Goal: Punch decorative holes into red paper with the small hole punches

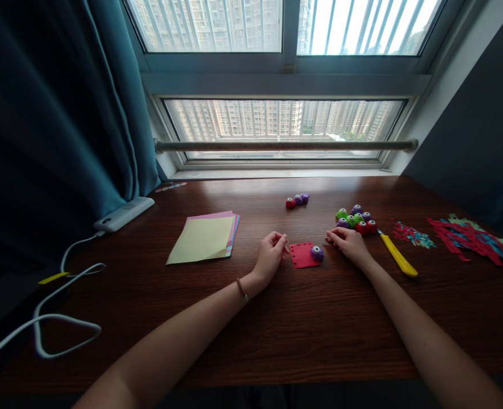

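A small red paper square [301, 255] with tiny holes along its edges lies flat in front of me. A purple craft punch [317, 253] with a round white top sits at its right edge. Just left of the paper is my left hand [272, 254], its fingers curled together; whatever they hold, if anything, is hidden. My right hand [348, 245] rests to the right of the paper, fingertips pinched together on the table side, and what is between them is too small to make out. Close behind it stands a cluster of green, purple and red punches [357, 218].
A yellow-handled craft knife [398, 255], punched confetti [413, 234] and coloured paper strips [473, 238] lie to the right. Three more punches [297, 200] stand farther back. Left are stacked paper sheets [202, 238], a white power strip [124, 214] and its looping cable [64, 316].
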Tool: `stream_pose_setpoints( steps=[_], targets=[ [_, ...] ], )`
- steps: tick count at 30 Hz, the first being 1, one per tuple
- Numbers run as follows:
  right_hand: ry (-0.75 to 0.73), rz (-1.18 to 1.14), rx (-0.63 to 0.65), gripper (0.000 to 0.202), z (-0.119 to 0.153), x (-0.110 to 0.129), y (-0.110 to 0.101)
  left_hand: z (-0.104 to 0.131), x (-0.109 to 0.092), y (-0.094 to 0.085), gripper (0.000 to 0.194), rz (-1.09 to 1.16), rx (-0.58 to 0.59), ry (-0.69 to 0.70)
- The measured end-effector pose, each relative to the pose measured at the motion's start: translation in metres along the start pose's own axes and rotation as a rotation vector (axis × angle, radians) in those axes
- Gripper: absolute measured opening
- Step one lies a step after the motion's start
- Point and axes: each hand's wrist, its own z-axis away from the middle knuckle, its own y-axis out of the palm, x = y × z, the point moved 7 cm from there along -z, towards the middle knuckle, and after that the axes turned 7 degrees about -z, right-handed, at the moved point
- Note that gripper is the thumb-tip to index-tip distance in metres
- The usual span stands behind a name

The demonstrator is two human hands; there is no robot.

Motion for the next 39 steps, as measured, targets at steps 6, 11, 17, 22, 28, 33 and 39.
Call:
stream_pose_setpoints(
  steps=[6, 11, 17, 22, 28, 33, 39],
  targets=[
    [-0.010, 0.004, 0.006, 0.034, -0.0005, -0.0001, -0.0002, -0.0006, 0.0006, 0.0000, 0.025, 0.003, 0.004, 0.002],
    [-0.007, 0.000, 0.005, 0.035, 0.0001, -0.0004, -0.0004, 0.0000, -0.0003, 0.0003, 0.025, 0.001, 0.004, -0.004],
    [-0.007, 0.008, -0.001, 0.036, 0.0007, 0.0015, -0.0007, 0.0002, -0.0011, 0.0000, 0.025, -0.005, 0.006, -0.003],
    [-0.004, 0.004, 0.003, 0.037, 0.0006, 0.0019, -0.0005, 0.0000, -0.0013, 0.0000, 0.026, -0.001, 0.005, 0.000],
    [-0.010, 0.011, 0.005, 0.038, 0.0005, 0.0022, -0.0005, 0.0002, -0.0016, -0.0005, 0.026, 0.002, 0.004, -0.001],
    [-0.001, 0.007, 0.009, 0.036, 0.0003, 0.0008, 0.0000, 0.0004, -0.0013, -0.0003, 0.026, -0.018, 0.008, 0.001],
    [-0.006, 0.009, 0.006, 0.037, 0.0002, 0.0003, -0.0001, 0.0000, -0.0008, -0.0002, 0.027, -0.018, 0.007, 0.002]
  ],
)
